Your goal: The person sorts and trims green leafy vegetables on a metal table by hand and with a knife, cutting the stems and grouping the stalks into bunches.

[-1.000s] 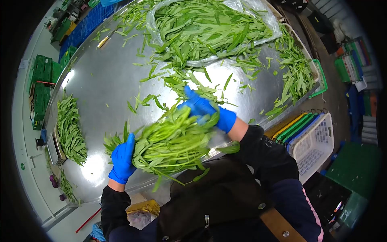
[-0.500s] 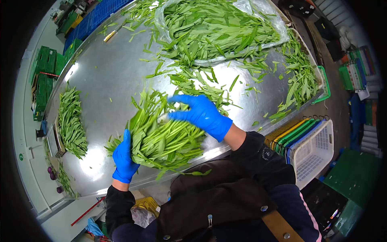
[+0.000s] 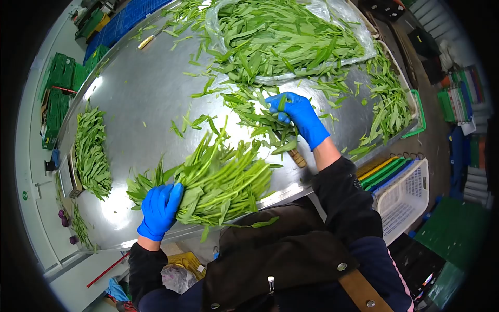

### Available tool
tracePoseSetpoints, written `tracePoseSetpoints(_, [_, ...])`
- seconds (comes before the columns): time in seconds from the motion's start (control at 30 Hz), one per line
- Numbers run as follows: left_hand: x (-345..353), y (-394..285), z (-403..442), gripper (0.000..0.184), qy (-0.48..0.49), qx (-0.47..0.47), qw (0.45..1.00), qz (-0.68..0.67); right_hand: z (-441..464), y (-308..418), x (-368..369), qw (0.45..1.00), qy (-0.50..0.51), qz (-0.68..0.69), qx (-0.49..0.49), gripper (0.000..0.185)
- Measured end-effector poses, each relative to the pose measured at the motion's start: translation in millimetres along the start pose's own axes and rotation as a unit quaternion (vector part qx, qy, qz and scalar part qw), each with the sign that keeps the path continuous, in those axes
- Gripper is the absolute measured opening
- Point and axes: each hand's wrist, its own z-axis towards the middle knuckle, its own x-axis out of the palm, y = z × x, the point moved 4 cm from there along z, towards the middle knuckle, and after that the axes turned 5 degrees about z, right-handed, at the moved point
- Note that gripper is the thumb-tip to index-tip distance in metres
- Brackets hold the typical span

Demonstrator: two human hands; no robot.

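Note:
My left hand [image 3: 158, 209], in a blue glove, is closed round the leafy end of a bunch of green stems [image 3: 223, 182] near the table's front edge. The stems fan out to the right. My right hand [image 3: 301, 117], also gloved in blue, is up and to the right of the bunch, its fingers curled round a few loose green leaves [image 3: 282, 102]. Just below it, a tool with a wrapped brown handle [image 3: 297, 158] lies partly under scattered leaves.
A clear plastic bag [image 3: 212, 26] full of leaves lies at the back of the metal table [image 3: 140, 93]. A knife [image 3: 146, 41] is at the back left. Stacked greens [image 3: 92, 153] lie left, beside a scale [image 3: 69, 174]. A white basket [image 3: 403, 203] stands right.
My right hand has left the bunch, moved up and right, and closed on loose leaves. The brown handle has come into sight. My left hand still holds the bunch.

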Motion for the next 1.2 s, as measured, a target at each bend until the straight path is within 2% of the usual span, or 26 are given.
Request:
tracePoseSetpoints(0.07, [0.9, -2.6, 6.0, 0.056, -0.004, 0.003, 1.0, 0.001, -4.2, 6.3, 39.5, 0.987, 0.146, -0.005, -0.07, 0.049])
tracePoseSetpoints(0.1, [-0.3, -4.9, 14.0, 0.055, -0.008, 0.028, 1.0, 0.005, -17.3, 14.5, 63.2, 0.967, 0.231, 0.012, -0.108, 0.068])
tracePoseSetpoints(0.13, [-0.5, -6.1, 21.6, 0.055, -0.014, 0.055, 0.998, 0.008, -6.0, 9.2, 78.6, 0.931, 0.252, -0.1, -0.245, 0.078])
tracePoseSetpoints(0.2, [0.7, -7.6, 27.1, 0.054, -0.005, 0.071, 0.997, 0.001, -30.6, 25.3, 107.5, 0.907, 0.343, -0.206, -0.133, 0.063])
tracePoseSetpoints(0.27, [1.0, -2.8, 26.6, 0.052, 0.007, 0.058, 0.998, 0.005, -19.6, -0.8, 103.7, 0.871, 0.435, -0.228, -0.026, 0.041])
tracePoseSetpoints(0.3, [1.9, 1.2, 19.7, 0.05, 0.0, 0.031, 0.999, -0.01, -19.2, 5.0, 84.5, 0.922, 0.352, -0.153, -0.044, 0.025])
tracePoseSetpoints(0.33, [0.8, 3.7, 14.9, 0.051, -0.011, 0.011, 0.999, -0.029, -12.3, 11.0, 54.7, 0.957, 0.264, -0.12, 0.001, 0.023])
tracePoseSetpoints(0.37, [0.6, 6.5, 8.1, 0.055, -0.007, -0.003, 1.0, -0.023, 7.8, 0.1, 19.5, 0.978, 0.198, -0.054, -0.037, 0.026])
tracePoseSetpoints(0.43, [3.9, 8.1, 3.0, 0.06, -0.004, -0.016, 1.0, -0.015, 20.6, -15.5, 5.7, 0.986, 0.159, 0.046, -0.028, 0.031])
tracePoseSetpoints(0.47, [7.6, 9.5, 2.0, 0.066, -0.005, -0.049, 0.998, -0.035, 10.7, -20.9, 25.5, 0.979, 0.186, 0.081, 0.02, 0.033])
tracePoseSetpoints(0.53, [18.8, 10.3, 2.4, 0.073, -0.005, -0.077, 0.995, -0.056, 3.2, -56.7, 74.3, 0.946, 0.283, 0.155, 0.026, 0.044])
tracePoseSetpoints(0.57, [26.4, 12.8, 2.1, 0.076, -0.011, -0.122, 0.987, -0.099, -19.2, -48.3, 88.2, 0.937, 0.288, 0.175, 0.087, 0.043])
tracePoseSetpoints(0.63, [26.5, 13.2, 10.1, 0.082, -0.059, -0.179, 0.969, -0.159, -22.1, -57.8, 89.4, 0.967, 0.22, 0.121, 0.048, 0.043])
tracePoseSetpoints(0.67, [41.6, 21.5, -8.5, 0.089, -0.026, -0.263, 0.931, -0.251, -21.7, -38.3, 69.1, 0.967, 0.213, 0.073, -0.117, 0.041])
tracePoseSetpoints(0.7, [34.3, 17.4, -5.8, 0.093, -0.036, -0.265, 0.932, -0.242, -24.6, -19.9, 47.3, 0.945, 0.174, 0.021, -0.277, 0.041])
tracePoseSetpoints(0.77, [28.1, 15.4, -2.9, 0.097, -0.05, -0.268, 0.934, -0.232, -13.9, 0.3, 12.0, 0.994, 0.068, -0.068, -0.057, 0.035])
tracePoseSetpoints(0.83, [32.8, 17.5, -9.0, 0.103, -0.013, -0.315, 0.915, -0.253, -20.0, -1.3, 23.6, 0.996, 0.004, -0.042, -0.082, 0.03])
tracePoseSetpoints(0.87, [33.0, 17.1, -5.6, 0.103, -0.016, -0.315, 0.915, -0.252, -36.7, 6.3, 43.4, 0.984, -0.011, -0.072, -0.165, 0.026])
tracePoseSetpoints(0.93, [31.6, 9.3, 8.3, 0.104, -0.046, -0.286, 0.935, -0.203, -61.5, 34.2, 74.4, 0.91, -0.001, -0.213, -0.356, 0.034])
tracePoseSetpoints(1.0, [34.3, 4.6, 14.2, 0.105, -0.039, -0.282, 0.94, -0.187, -78.5, 45.7, 101.2, 0.736, -0.053, -0.486, -0.468, 0.051])
tracePoseSetpoints(1.03, [33.2, 2.3, 17.0, 0.105, -0.039, -0.282, 0.94, -0.19, -70.0, 35.2, 106.5, 0.674, -0.082, -0.55, -0.486, 0.064])
tracePoseSetpoints(1.07, [32.0, 1.1, 18.5, 0.104, -0.04, -0.283, 0.939, -0.193, -71.6, 42.3, 107.4, 0.674, -0.084, -0.551, -0.485, 0.064])
tracePoseSetpoints(1.1, [31.9, 1.1, 17.3, 0.104, -0.04, -0.282, 0.939, -0.194, -63.6, 39.9, 110.3, 0.714, 0.041, -0.63, -0.303, 0.066])
tracePoseSetpoints(1.13, [32.0, 2.2, 15.0, 0.103, -0.034, -0.283, 0.942, -0.178, -61.0, 28.7, 109.1, 0.713, 0.164, -0.674, -0.104, 0.068])
tracePoseSetpoints(1.17, [32.6, 4.0, 13.6, 0.103, -0.028, -0.285, 0.945, -0.162, -62.0, 23.2, 106.9, 0.707, 0.16, -0.67, -0.16, 0.062])
tracePoseSetpoints(1.2, [33.6, 5.5, 11.8, 0.103, -0.029, -0.286, 0.944, -0.162, -59.6, 12.4, 101.8, 0.706, 0.161, -0.671, -0.16, 0.062])
